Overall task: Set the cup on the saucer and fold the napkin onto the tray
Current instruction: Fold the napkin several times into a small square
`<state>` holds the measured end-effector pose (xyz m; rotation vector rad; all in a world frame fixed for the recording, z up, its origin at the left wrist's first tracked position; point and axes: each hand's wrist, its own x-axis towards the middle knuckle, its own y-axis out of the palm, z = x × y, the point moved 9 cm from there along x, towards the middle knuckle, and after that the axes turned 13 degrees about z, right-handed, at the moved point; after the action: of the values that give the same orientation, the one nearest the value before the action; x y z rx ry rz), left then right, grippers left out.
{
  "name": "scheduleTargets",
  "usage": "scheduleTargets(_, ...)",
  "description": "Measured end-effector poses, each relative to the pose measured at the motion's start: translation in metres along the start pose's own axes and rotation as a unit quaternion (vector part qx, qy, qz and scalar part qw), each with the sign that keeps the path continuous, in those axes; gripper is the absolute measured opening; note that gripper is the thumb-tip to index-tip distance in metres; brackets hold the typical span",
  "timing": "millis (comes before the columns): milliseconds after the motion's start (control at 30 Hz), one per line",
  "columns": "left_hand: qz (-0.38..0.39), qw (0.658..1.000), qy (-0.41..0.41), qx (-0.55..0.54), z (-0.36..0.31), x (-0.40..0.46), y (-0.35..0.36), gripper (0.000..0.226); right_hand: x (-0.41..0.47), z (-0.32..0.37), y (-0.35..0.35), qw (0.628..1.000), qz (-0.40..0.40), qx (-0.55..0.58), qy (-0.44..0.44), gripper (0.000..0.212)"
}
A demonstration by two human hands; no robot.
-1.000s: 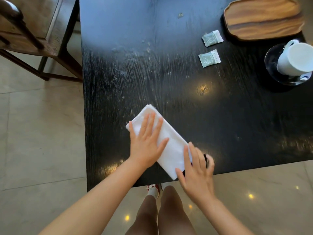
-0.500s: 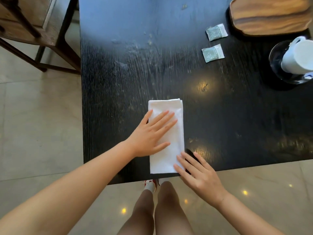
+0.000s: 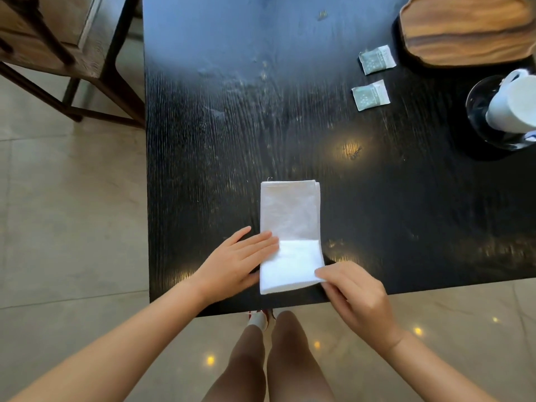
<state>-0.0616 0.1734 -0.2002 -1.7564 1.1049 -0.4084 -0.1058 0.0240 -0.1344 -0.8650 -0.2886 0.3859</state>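
Observation:
A white napkin (image 3: 290, 216), folded into a long strip, lies on the black table (image 3: 232, 126) near its front edge, and its near end is turned up over the strip. My left hand (image 3: 235, 264) grips the near left edge of the napkin, fingers on top and thumb at the side. My right hand (image 3: 353, 291) pinches the near right corner. At the far right a white cup (image 3: 513, 105) stands on a dark glass saucer (image 3: 478, 105). The wooden tray (image 3: 464, 27) sits at the back right, with nothing on it.
Two small green-and-white sachets (image 3: 377, 59) (image 3: 370, 94) lie on the table left of the tray and saucer. A wooden chair (image 3: 58, 53) stands on the tiled floor beside the table's left edge. My legs show below the table's front edge.
The napkin turned from slanted to square with the table edge. Both hands slid from flat on top to its near end, and that end is now folded up over the strip.

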Motion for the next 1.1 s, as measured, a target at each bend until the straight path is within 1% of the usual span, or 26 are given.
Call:
scheduleTargets(67,-0.046,0.999,-0.016,-0.017,0.001,0.001,-0.006,0.047,0.000,-0.006,-0.002,1.000,-0.006,0.008,0.015,0.019)
scheduleTargets(167,-0.081,0.994,-0.044,-0.056,0.004,0.001,-0.009,0.041,0.002,-0.017,0.011,0.998,0.059,-0.006,0.035,0.050)
scheduleTargets(200,-0.082,0.993,-0.050,-0.061,0.005,0.001,-0.008,0.040,0.002,-0.021,0.016,0.996,0.077,-0.017,0.037,0.051)
scheduleTargets(300,-0.080,0.992,-0.059,-0.075,0.006,0.001,-0.007,0.039,0.010,-0.034,0.025,0.992,0.101,-0.060,0.057,0.040)
scheduleTargets(333,-0.084,0.991,-0.066,-0.085,0.008,0.000,-0.008,0.037,0.014,-0.038,0.026,0.992,0.097,-0.047,0.070,0.035)
scheduleTargets(400,-0.100,0.981,-0.098,-0.133,0.015,-0.001,-0.012,0.031,0.023,-0.049,0.020,0.990,0.056,0.027,0.126,0.022)
scheduleTargets(467,-0.142,0.961,-0.148,-0.187,0.022,-0.003,-0.016,0.024,0.027,-0.062,0.014,0.974,0.009,0.089,0.210,0.014)
scheduleTargets(500,-0.168,0.948,-0.176,-0.207,0.024,-0.004,-0.018,0.019,0.028,-0.068,0.013,0.963,-0.002,0.100,0.249,0.013)
scheduleTargets(533,-0.192,0.934,-0.203,-0.223,0.025,-0.005,-0.019,0.014,0.030,-0.073,0.014,0.955,-0.007,0.105,0.279,0.012)
scheduleTargets(600,-0.237,0.906,-0.254,-0.243,0.026,-0.006,-0.020,0.009,0.033,-0.078,0.016,0.943,-0.012,0.120,0.310,0.013)
scheduleTargets(700,-0.286,0.868,-0.326,-0.242,0.029,-0.007,-0.022,0.012,0.044,-0.080,0.015,0.935,-0.024,0.143,0.323,0.016)
scheduleTargets(767,-0.290,0.849,-0.368,-0.245,0.032,-0.006,-0.021,0.018,0.051,-0.078,0.012,0.936,-0.037,0.134,0.324,0.015)
scheduleTargets(833,-0.285,0.841,-0.399,-0.229,0.034,-0.003,-0.021,0.029,0.054,-0.080,0.011,0.932,-0.053,0.126,0.335,0.016)
scheduleTargets(900,-0.276,0.844,-0.413,-0.201,0.037,0.001,-0.024,0.046,0.058,-0.081,0.011,0.928,-0.065,0.114,0.347,0.016)
scheduleTargets(933,-0.266,0.854,-0.409,-0.181,0.039,0.005,-0.026,0.054,0.060,-0.080,0.010,0.930,-0.069,0.097,0.348,0.016)
scheduleTargets(967,-0.247,0.872,-0.394,-0.155,0.039,0.012,-0.028,0.060,0.062,-0.078,0.008,0.934,-0.073,0.068,0.344,0.019)
scheduleTargets(1033,-0.187,0.916,-0.347,-0.078,0.034,0.029,-0.030,0.067,0.069,-0.073,0.005,0.943,-0.071,-0.019,0.323,0.039)
scheduleTargets(1100,-0.132,0.946,-0.294,-0.027,0.030,0.041,-0.025,0.067,0.081,-0.066,0.009,0.954,-0.030,-0.127,0.271,0.057)
